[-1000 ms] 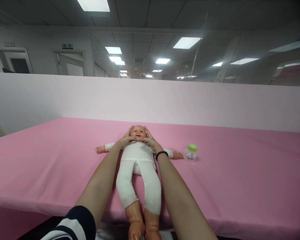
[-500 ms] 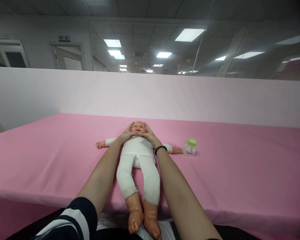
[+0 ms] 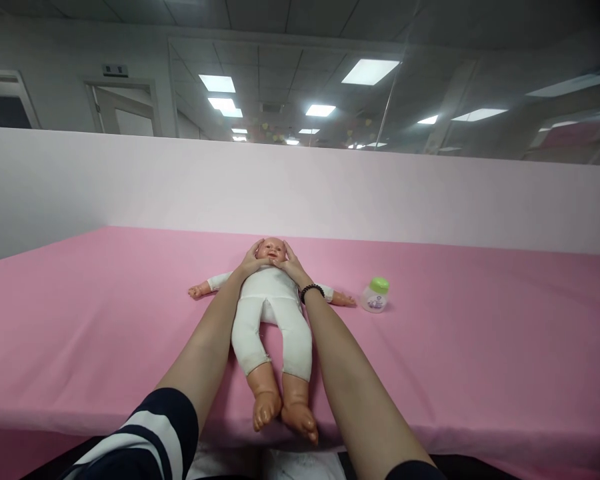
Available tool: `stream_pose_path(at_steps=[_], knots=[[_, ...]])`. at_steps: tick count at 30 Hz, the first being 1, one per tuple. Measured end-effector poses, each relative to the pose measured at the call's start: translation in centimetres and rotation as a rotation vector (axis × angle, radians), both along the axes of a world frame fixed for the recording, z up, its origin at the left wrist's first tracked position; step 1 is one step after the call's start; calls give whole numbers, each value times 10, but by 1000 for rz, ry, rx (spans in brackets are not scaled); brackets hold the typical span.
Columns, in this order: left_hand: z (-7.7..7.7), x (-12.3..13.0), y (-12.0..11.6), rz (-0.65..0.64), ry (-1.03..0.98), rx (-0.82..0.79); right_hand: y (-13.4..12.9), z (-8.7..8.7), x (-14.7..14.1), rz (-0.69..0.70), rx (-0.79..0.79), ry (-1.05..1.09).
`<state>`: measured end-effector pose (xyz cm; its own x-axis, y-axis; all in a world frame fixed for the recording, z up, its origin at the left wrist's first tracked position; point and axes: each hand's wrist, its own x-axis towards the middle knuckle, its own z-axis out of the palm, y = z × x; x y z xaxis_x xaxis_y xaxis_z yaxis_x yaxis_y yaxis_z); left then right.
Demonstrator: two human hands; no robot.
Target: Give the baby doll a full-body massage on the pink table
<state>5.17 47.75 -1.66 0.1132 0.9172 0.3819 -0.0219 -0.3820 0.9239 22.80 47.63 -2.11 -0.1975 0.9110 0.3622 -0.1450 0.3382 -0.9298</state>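
Here, a baby doll (image 3: 271, 308) is shown lying face up on the pink table cover (image 3: 480, 347), head toward twelve o'clock and feet near the front edge at six o'clock. Its head is cupped from both sides: the left hand (image 3: 250, 262) is laid open against one cheek and the right hand (image 3: 289, 263) against the other, fingers spread and curved to the skull, thumbs meeting under the chin; nothing is gripped tightly. Such a two-sided hold appears suited to keeping the head steady and centred. A beaded bracelet (image 3: 311, 290) is worn on the right wrist. A small green-capped bottle (image 3: 375, 295) stands upright at three o'clock of the doll, just beyond its outstretched arm. Wide bare cover is left on both flanks; a pale partition (image 3: 130, 180) closes the far side.
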Motion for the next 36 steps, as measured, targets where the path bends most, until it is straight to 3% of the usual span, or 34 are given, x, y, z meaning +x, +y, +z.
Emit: stream_pose_path(at_steps=[14,23,29,36], knots=[[-6,-5,3,-51,-44,-71,2,-3,5,25,1,39],[-1,3,-3,-56,-40,-83,-4,0,3,-38,19,-40],[-10,0,-4,68,273,144,-14,1,-2,-236,13,-365],[-19,-21,-25,135,523,78,-32,2,13,-281,-81,-709]])
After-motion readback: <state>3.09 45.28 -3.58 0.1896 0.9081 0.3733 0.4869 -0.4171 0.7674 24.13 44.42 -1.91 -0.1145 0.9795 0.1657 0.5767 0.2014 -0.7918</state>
